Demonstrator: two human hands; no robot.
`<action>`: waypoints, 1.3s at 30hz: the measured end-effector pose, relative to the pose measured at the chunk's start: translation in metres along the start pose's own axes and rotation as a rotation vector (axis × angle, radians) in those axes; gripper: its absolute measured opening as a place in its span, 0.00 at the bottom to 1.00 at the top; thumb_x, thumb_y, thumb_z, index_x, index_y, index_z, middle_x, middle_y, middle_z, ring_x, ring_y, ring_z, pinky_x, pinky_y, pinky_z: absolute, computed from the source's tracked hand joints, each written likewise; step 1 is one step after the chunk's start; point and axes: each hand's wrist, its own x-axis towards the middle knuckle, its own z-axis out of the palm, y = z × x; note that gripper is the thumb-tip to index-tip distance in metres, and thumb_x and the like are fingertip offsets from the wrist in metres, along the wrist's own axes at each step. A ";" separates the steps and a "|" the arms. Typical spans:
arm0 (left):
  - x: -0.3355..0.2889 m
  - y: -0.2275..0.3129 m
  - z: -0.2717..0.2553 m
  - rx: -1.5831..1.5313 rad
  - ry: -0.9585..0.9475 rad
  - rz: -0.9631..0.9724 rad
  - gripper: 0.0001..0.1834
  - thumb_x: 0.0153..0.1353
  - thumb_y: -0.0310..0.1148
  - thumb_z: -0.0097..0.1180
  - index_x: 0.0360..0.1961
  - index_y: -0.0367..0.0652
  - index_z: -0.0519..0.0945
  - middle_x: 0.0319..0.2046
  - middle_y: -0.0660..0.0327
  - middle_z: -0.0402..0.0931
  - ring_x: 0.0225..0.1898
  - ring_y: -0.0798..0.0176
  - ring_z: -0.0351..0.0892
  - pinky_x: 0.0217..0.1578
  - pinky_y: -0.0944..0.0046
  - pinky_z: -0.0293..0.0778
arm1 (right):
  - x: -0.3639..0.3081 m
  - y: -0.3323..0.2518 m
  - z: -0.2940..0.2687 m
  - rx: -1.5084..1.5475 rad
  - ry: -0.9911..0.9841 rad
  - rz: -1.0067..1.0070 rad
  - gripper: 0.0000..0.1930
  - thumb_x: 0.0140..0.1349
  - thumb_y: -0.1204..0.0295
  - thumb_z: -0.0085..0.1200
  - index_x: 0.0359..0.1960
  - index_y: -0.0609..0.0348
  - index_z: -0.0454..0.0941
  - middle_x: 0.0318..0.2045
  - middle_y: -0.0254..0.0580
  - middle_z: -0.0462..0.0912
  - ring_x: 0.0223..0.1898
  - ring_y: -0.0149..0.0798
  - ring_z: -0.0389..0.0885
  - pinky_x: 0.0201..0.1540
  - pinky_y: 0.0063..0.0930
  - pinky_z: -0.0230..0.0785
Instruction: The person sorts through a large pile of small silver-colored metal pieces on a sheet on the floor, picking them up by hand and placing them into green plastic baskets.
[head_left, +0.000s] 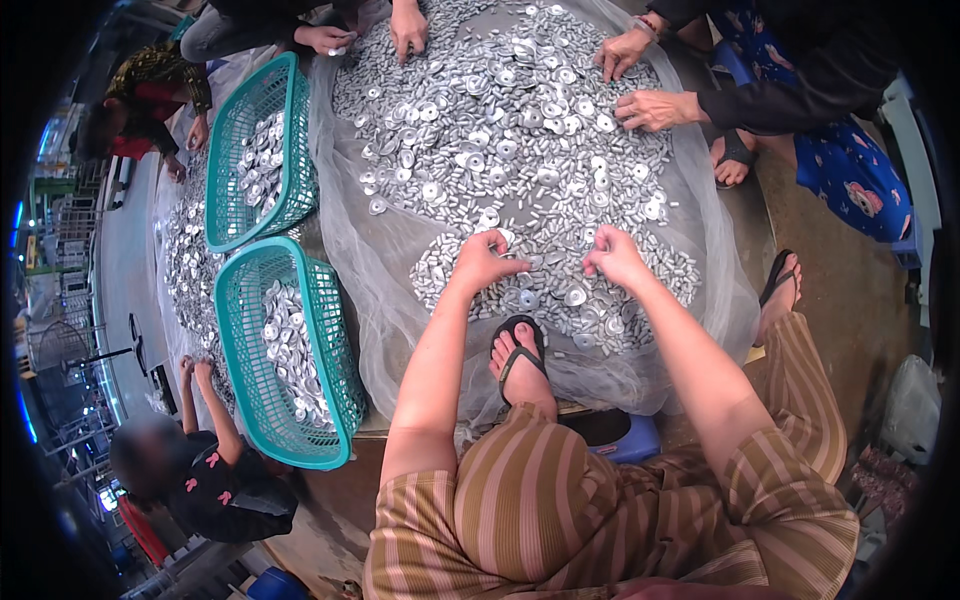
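Left hand [488, 262] and right hand [615, 258] are over silvery parts [530, 130]; teal baskets [335, 345] stand left.

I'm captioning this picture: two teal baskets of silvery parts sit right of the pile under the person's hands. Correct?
Not quite: the head view shows the two teal baskets of silvery parts left of the pile under the left hand and right hand.

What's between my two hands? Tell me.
In the head view, loose silvery pieces, some disc-shaped, lie between the left hand and the right hand.
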 end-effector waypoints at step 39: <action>-0.021 -0.012 -0.007 -0.226 -0.097 -0.073 0.15 0.36 0.33 0.70 0.19 0.40 0.75 0.14 0.62 0.74 0.13 0.71 0.71 0.13 0.70 0.65 | -0.011 -0.020 -0.009 0.322 0.018 0.092 0.06 0.47 0.77 0.50 0.17 0.55 0.65 0.16 0.35 0.73 0.16 0.25 0.70 0.11 0.18 0.53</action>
